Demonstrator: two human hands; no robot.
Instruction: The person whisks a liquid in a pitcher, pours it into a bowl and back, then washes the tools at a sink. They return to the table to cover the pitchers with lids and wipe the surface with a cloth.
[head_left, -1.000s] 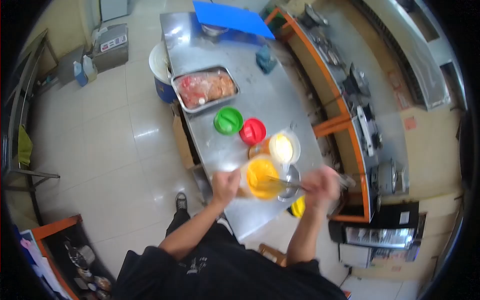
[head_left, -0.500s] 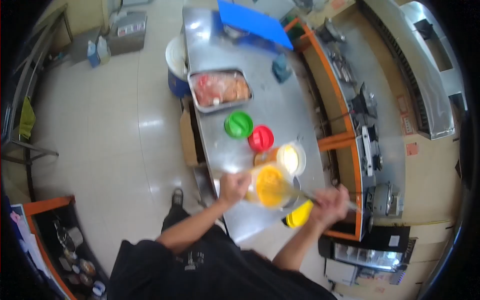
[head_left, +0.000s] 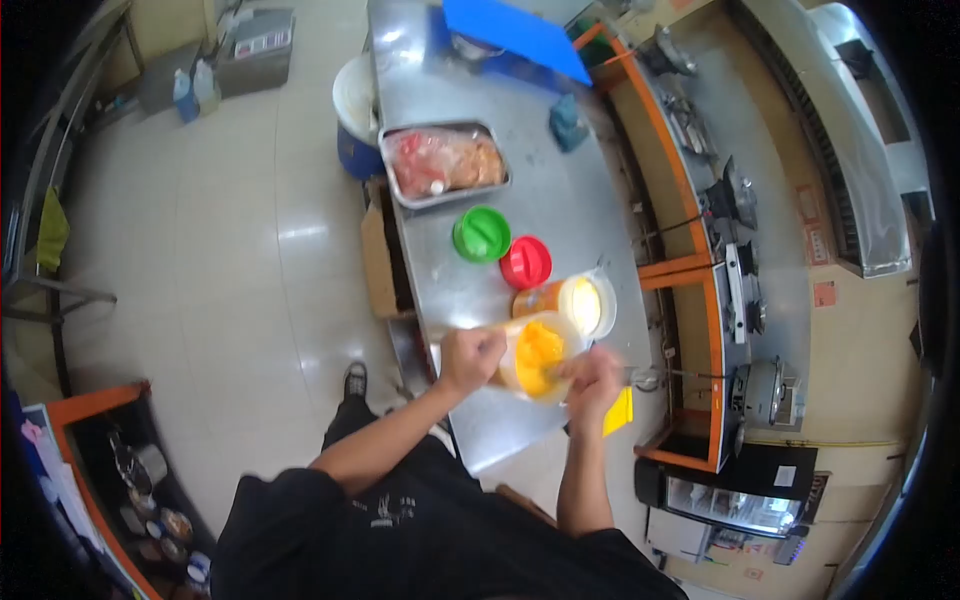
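My left hand point(head_left: 473, 360) is closed on the rim of a pale plastic tub point(head_left: 505, 372), which is tilted with its mouth facing right. Soft yellow-orange stuff point(head_left: 538, 346) lies inside the tub. At the tub's mouth, my right hand point(head_left: 593, 382) is wrapped round a long thin utensil; its working end is blurred and mostly hidden. Just beyond stands a second tub point(head_left: 548, 299) with an orange label and a pale, bright top. A red lid point(head_left: 526, 262) and a green lid point(head_left: 482, 234) lie farther up the steel table point(head_left: 455, 290).
A metal tray point(head_left: 450, 198) holds bagged meat point(head_left: 445, 162). A blue board point(head_left: 515, 38) and a bluish cloth point(head_left: 567, 125) are at the far end. A yellow object point(head_left: 618, 412) sits near my right wrist. Stoves point(head_left: 735, 195) line the right side; a blue bin point(head_left: 357, 155) stands left.
My right hand has moved left and closer to the tub's mouth, bringing the utensil with it. My left hand keeps its hold on the tub. The view has shifted slightly.
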